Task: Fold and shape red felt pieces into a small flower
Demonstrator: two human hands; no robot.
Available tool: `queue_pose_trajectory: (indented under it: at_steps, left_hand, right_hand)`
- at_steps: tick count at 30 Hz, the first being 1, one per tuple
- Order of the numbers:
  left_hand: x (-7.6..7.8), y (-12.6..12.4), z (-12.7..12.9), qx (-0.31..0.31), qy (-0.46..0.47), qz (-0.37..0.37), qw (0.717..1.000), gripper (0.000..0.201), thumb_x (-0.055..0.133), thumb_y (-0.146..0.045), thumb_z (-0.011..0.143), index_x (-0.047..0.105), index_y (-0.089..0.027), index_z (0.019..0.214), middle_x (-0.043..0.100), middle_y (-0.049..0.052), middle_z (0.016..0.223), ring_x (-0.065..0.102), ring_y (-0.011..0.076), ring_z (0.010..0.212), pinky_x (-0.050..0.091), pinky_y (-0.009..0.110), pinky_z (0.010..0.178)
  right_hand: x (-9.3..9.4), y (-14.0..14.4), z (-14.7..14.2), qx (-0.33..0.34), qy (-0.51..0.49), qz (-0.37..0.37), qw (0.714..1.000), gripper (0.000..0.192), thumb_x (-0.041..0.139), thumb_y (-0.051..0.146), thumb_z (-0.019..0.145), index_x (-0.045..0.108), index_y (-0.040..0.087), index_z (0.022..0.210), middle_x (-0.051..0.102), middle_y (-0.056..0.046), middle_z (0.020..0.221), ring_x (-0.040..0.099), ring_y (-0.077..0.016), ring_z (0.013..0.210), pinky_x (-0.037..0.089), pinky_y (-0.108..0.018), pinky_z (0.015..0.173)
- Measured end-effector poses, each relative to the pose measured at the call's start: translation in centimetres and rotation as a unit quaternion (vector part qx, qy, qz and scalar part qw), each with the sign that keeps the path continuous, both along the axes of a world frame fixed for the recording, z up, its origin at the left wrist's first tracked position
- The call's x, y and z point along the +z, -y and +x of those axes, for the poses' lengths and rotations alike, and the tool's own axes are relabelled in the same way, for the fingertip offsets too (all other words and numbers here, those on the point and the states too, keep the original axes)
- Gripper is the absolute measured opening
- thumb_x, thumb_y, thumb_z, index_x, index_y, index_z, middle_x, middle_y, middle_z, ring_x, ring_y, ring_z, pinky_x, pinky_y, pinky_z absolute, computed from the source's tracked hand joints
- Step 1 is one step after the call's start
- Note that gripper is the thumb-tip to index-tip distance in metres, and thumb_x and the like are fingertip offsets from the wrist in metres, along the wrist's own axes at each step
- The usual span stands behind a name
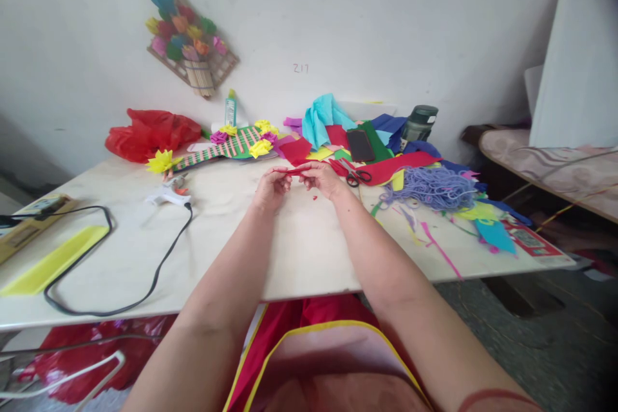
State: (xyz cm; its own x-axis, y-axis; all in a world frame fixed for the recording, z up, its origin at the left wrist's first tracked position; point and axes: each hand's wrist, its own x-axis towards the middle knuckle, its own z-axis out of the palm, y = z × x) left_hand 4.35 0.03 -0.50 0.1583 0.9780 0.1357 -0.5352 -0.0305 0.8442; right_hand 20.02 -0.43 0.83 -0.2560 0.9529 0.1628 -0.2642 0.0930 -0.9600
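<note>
My left hand (271,188) and my right hand (322,179) meet over the middle of the white table (309,251). Between their fingertips they pinch a thin red paper strip (292,170), held level just above the tabletop. A tiny red scrap (315,197) lies on the table under my right hand. Red-handled scissors (356,175) lie just to the right of my right hand.
A white glue gun (168,195) with a black cord (140,270) lies at left, beside a yellow strip (53,261). Behind the hands lie paper flowers on a green woven piece (232,141), a glue bottle (230,109), a red bag (147,134), coloured sheets, a phone (360,145) and purple yarn (434,188).
</note>
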Motion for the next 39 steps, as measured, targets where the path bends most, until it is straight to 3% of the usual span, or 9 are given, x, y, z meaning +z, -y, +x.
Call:
queue_pose_trajectory:
  at_steps: [7,13,19,27,34,39]
  left_hand:
    - [0.1,0.4,-0.1,-0.021,0.004,0.001,1.0,0.015,0.054,-0.015,0.06,0.053,-0.017,0.076,0.06,0.0,0.054,0.05,0.0085,0.043,0.038,0.019,0.045]
    - [0.2,0.3,-0.1,-0.028,-0.015,0.01,0.999,0.019,0.057,-0.032,0.066,0.055,-0.015,0.075,0.063,0.003,0.059,0.055,0.01,0.048,0.044,0.022,0.051]
    - [-0.2,-0.2,0.0,-0.011,-0.061,0.01,0.998,0.023,0.058,-0.02,0.059,0.053,-0.015,0.08,0.064,0.003,0.057,0.054,0.0101,0.044,0.04,0.021,0.046]
    - [-0.4,-0.3,0.1,0.003,-0.103,0.036,0.994,0.028,0.06,-0.018,0.055,0.055,-0.014,0.082,0.065,0.003,0.056,0.053,0.0118,0.041,0.04,0.022,0.043]
    - [-1.0,-0.5,-0.1,-0.026,-0.141,0.037,0.989,0.025,0.068,-0.032,0.063,0.062,-0.012,0.078,0.061,0.002,0.054,0.05,0.0087,0.04,0.035,0.02,0.04]
    - [-0.8,-0.2,-0.1,-0.02,-0.186,0.033,0.982,0.029,0.075,-0.036,0.06,0.06,-0.012,0.069,0.059,0.001,0.051,0.044,0.0058,0.036,0.03,0.02,0.037]
  right_hand:
    - [0.0,-0.1,0.2,-0.001,-0.012,0.009,1.0,0.021,0.061,0.015,0.06,0.066,0.013,0.081,0.061,0.001,0.055,0.049,-0.0075,0.045,0.04,-0.021,0.046]
    - [0.1,0.1,0.3,-0.01,-0.015,0.026,0.999,0.012,0.058,0.02,0.063,0.063,0.013,0.073,0.06,0.0,0.055,0.049,-0.0084,0.046,0.041,-0.022,0.047]
    - [0.0,-0.2,0.0,-0.062,0.022,0.044,0.997,0.029,0.07,0.04,0.064,0.059,0.013,0.066,0.059,0.0,0.054,0.046,-0.007,0.042,0.039,-0.021,0.043]
    - [-0.4,-0.6,0.0,-0.135,0.097,0.059,0.984,0.026,0.074,0.027,0.062,0.061,0.014,0.081,0.058,0.004,0.051,0.047,-0.0062,0.042,0.038,-0.019,0.043]
    - [-0.4,-0.7,0.5,-0.134,0.155,0.11,0.973,0.016,0.066,0.017,0.067,0.064,0.016,0.083,0.057,0.006,0.051,0.046,-0.0055,0.043,0.037,-0.018,0.045]
    - [-0.2,-0.5,0.4,-0.153,0.171,0.12,0.966,0.033,0.063,0.011,0.066,0.062,0.017,0.098,0.057,0.006,0.055,0.052,-0.0075,0.05,0.038,-0.018,0.046]
